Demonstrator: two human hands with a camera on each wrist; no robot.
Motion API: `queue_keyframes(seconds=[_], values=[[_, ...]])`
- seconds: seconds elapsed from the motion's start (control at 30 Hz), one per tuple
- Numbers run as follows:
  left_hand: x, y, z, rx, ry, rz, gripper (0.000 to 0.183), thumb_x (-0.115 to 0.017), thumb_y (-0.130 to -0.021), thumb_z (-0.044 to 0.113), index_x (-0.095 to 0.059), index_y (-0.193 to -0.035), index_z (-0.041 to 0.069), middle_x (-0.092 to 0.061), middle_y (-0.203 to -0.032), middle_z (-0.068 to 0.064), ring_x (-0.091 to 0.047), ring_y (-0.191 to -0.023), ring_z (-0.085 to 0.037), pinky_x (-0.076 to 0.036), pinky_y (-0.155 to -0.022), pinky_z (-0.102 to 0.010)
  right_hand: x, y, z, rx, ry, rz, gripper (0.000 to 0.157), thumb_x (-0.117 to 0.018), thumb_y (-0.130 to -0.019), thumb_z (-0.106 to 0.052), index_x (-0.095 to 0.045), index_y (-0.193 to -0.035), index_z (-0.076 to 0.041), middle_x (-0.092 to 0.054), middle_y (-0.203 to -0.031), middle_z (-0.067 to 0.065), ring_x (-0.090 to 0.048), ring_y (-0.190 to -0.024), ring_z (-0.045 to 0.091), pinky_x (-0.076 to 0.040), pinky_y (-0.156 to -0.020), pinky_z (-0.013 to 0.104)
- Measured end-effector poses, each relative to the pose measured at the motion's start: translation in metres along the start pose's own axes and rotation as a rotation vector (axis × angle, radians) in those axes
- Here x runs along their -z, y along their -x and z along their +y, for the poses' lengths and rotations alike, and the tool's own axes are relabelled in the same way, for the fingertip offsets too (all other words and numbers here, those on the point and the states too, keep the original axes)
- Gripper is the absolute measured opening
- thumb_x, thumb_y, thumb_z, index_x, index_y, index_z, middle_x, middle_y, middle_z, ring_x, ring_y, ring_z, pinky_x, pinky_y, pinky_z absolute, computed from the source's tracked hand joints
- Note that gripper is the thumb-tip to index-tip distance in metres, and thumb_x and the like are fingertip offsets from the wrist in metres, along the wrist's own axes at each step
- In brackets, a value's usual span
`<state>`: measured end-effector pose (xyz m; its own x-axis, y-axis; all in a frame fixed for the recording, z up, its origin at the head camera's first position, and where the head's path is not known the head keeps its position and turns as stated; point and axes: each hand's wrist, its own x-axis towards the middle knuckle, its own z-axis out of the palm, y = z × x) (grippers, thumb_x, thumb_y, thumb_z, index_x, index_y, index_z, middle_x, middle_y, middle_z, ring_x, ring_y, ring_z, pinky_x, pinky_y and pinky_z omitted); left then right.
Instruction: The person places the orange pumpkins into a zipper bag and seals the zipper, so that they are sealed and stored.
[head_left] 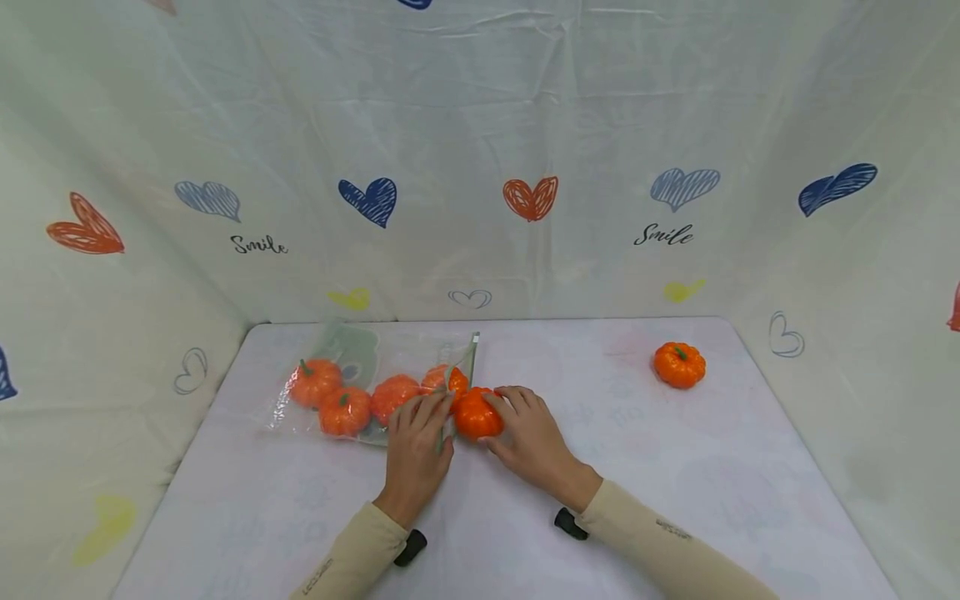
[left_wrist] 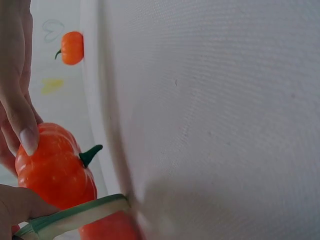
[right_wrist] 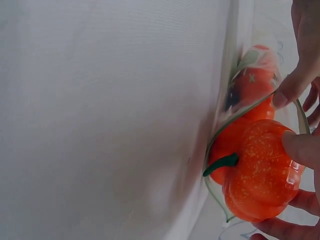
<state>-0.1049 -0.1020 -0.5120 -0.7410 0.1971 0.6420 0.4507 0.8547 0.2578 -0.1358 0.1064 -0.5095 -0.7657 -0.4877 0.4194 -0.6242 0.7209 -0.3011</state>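
A clear zip bag [head_left: 405, 346] with a green print lies on its side, several small orange pumpkins [head_left: 345, 412] inside it. Its mouth faces right, and my left hand [head_left: 417, 442] pinches the green-edged rim, thumb and fingers at the opening. Right at that mouth, my right hand [head_left: 531, 435] grips another orange pumpkin [head_left: 477, 415] between thumb and fingers. In the right wrist view this pumpkin [right_wrist: 262, 170], with its dark green stem, overlaps the open bag rim [right_wrist: 220, 131]. More pumpkins show behind it through the plastic.
One more orange pumpkin [head_left: 679, 365] rests at the back right of the white table [head_left: 637, 475]. Behind the table hangs a pale curtain [head_left: 450, 125] printed with hearts. Dark wrist straps [head_left: 572, 524] show below both sleeves.
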Motion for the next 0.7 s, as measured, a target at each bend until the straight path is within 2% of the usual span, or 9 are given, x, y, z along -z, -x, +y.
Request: queue_keyframes(seconds=[0.4, 0.7], values=[[-0.001, 0.0, -0.001, -0.028, -0.019, 0.02, 0.073, -0.097, -0.059, -0.006, -0.073, -0.127, 0.001, -0.069, -0.123, -0.012, -0.056, -0.116, -0.038, -0.046, -0.098, -0.052, -0.012, -0.022, -0.01, 0.002, -0.004, -0.022, 0.064, -0.087, -0.089, -0.03, -0.062, -0.142, -0.006, -0.062, -0.136, 0.017, -0.058, -0.125, 0.037, -0.051, -0.105, 0.051], [-0.001, 0.0, -0.001, -0.027, -0.004, 0.024, 0.071, -0.096, -0.06, -0.006, -0.074, -0.127, 0.0, -0.069, -0.125, -0.014, -0.055, -0.118, -0.038, -0.046, -0.099, -0.054, -0.028, -0.036, -0.016, -0.016, -0.064, -0.038, 0.067, -0.085, -0.091, -0.033, -0.059, -0.146, -0.005, -0.06, -0.143, 0.016, -0.057, -0.128, 0.037, -0.051, -0.105, 0.051]])
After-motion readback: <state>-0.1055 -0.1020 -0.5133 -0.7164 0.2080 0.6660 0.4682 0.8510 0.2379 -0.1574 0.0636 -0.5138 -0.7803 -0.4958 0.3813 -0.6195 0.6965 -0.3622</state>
